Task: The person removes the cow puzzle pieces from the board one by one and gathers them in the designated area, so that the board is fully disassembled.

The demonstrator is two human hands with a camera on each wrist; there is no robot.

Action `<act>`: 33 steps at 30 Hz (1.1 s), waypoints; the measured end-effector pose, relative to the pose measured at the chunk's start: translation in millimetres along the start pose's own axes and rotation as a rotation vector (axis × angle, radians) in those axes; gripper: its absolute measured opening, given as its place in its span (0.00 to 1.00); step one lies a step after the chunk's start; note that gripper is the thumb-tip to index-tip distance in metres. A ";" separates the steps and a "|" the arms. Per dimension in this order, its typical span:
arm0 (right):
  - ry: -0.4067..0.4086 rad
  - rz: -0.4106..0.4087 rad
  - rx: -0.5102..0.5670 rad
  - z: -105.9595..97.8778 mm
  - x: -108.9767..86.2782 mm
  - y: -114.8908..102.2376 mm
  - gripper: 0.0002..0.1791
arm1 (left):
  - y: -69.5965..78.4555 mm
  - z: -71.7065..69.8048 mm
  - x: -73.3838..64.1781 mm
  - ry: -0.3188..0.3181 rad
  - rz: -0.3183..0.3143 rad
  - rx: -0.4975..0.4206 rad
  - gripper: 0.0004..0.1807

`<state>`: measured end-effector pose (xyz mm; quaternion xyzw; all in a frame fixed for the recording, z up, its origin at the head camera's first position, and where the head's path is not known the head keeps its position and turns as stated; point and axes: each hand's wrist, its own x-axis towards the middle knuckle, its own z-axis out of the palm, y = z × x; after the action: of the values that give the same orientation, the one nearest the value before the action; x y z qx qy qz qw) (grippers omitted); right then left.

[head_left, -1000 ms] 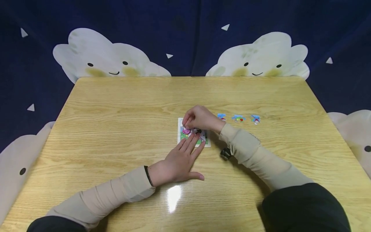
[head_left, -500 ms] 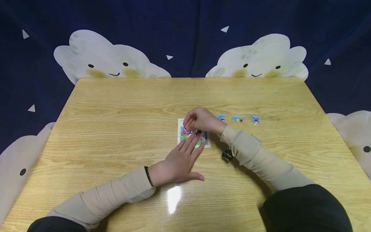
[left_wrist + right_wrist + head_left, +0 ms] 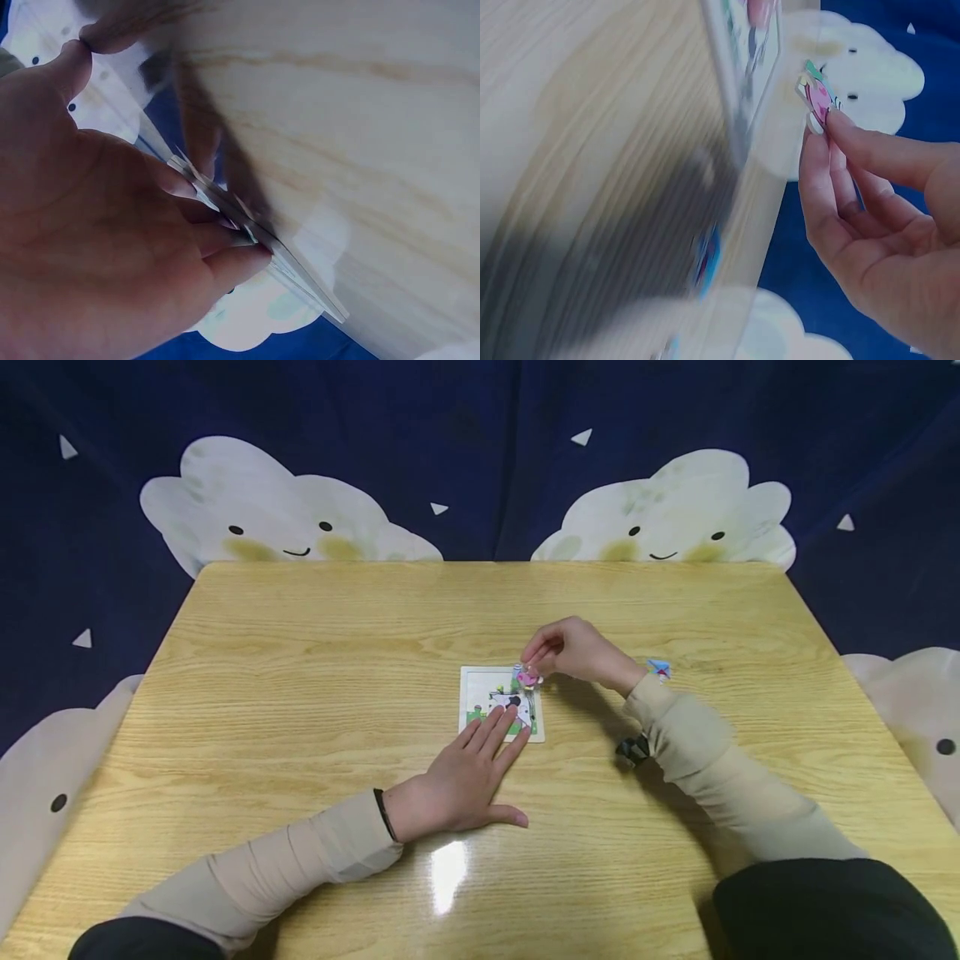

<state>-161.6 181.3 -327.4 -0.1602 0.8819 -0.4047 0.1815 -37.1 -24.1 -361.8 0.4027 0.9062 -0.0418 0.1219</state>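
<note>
The head view is evenly lit and fairly crisp, with white glare on the near part of the wooden surface (image 3: 300,660) and a soft shadow beneath the right sleeve (image 3: 750,789). Both wrist views look hazy; the left hand (image 3: 135,232) is dim, and a blue puzzle piece (image 3: 707,261) is blurred.

Light wood-grain table (image 3: 300,635), white-framed puzzle tray (image 3: 462,702) lying flat, loose blue-edged pieces (image 3: 659,669) to its right

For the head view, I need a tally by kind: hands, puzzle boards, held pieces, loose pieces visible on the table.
Hands: 2 (left hand, right hand)
Puzzle board: 1
Held piece: 1
Visible loose piece: 1 (others may be hidden)
Total: 5
</note>
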 end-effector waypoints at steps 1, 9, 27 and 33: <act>0.004 0.012 0.002 -4.1 -2.1 3.4 0.06 | -0.2 -0.2 -0.1 0.000 0.000 -0.005 0.58; 0.008 0.066 -0.013 -23.7 -18.1 28.1 0.06 | -0.5 -1.0 -1.0 0.013 -0.001 -0.028 0.58; 0.041 0.050 -0.131 -14.8 -40.2 53.2 0.05 | 0.0 1.0 0.5 0.030 0.005 -0.048 0.56; 0.049 0.037 -0.110 -13.4 -40.2 54.3 0.06 | -0.2 0.4 -1.6 0.050 0.018 -0.071 0.56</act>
<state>-139.4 241.1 -353.5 -0.1436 0.9098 -0.3557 0.1582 -36.1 -25.5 -361.8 0.4072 0.9062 0.0014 0.1137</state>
